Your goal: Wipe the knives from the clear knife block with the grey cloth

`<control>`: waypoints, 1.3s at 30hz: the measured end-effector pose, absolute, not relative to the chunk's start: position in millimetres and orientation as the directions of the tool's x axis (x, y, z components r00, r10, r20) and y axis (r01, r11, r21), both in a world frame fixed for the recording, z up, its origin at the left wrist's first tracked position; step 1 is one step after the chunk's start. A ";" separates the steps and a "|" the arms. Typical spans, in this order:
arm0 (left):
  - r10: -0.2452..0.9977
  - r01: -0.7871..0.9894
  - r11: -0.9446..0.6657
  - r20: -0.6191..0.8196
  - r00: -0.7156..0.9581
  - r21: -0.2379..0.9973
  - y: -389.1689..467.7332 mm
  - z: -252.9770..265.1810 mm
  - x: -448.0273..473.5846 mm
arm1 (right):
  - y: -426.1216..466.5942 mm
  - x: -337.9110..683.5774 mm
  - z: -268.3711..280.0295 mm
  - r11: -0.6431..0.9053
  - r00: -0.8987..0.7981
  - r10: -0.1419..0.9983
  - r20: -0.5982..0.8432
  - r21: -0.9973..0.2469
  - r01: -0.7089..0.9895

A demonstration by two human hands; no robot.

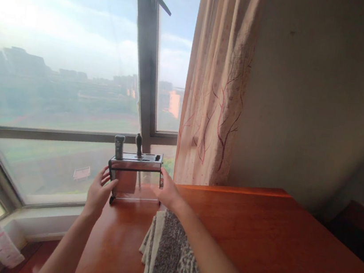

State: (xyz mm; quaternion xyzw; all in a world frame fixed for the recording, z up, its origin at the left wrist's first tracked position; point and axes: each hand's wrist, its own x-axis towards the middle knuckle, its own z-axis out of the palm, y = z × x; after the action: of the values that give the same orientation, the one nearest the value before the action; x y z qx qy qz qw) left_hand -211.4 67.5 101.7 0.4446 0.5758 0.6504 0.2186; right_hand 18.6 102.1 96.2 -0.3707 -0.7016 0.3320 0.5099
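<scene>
A clear-sided knife holder (135,186) with a silver slotted top stands upright at the far left end of the table. Two dark handles stick up from its top: a thick one (119,147) at the left and a slimmer knife handle (138,145) nearer the middle. My left hand (98,190) grips the holder's left side, thumb in front and fingers behind. On the opposite side, my right hand (168,192) holds the right edge. Whether the base rests fully on the table I cannot tell.
Folded grey-and-beige towels (170,251) lie on the reddish wooden table (256,236), partly under my right forearm. Beyond the holder is a large window (56,93), with a patterned curtain (214,91) beside it. A plain wall (307,103) rises behind the table.
</scene>
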 end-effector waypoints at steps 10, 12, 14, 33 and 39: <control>0.870 0.262 -0.258 0.342 -0.355 0.930 64.7 95.6 -170.6 | 99.9 70.4 101.3 0.414 -0.071 0.908 0.414 -0.854 0.314; 0.886 0.268 -0.296 0.368 -0.282 0.917 65.4 93.8 -161.5 | 98.5 83.2 98.1 0.418 -0.047 0.903 0.427 -0.850 0.320; 0.904 0.260 -0.323 0.378 -0.200 0.910 66.0 92.6 -152.2 | 98.1 95.3 94.3 0.418 -0.023 0.900 0.435 -0.849 0.324; 0.895 0.328 -0.403 0.442 -0.053 0.855 76.3 77.0 -90.6 | 107.3 161.6 77.4 0.403 0.111 0.877 0.468 -0.841 0.361; 0.892 0.300 -0.406 0.445 -0.073 0.863 75.0 77.3 -89.2 | 104.5 168.7 63.3 0.344 0.157 0.896 0.416 -0.872 0.348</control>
State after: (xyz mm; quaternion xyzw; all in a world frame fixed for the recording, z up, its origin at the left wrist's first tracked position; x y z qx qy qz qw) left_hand -89.2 75.0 77.3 0.6266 0.4757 0.5571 0.2660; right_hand 168.7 104.5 63.3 -0.5172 -0.6010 0.2457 0.5576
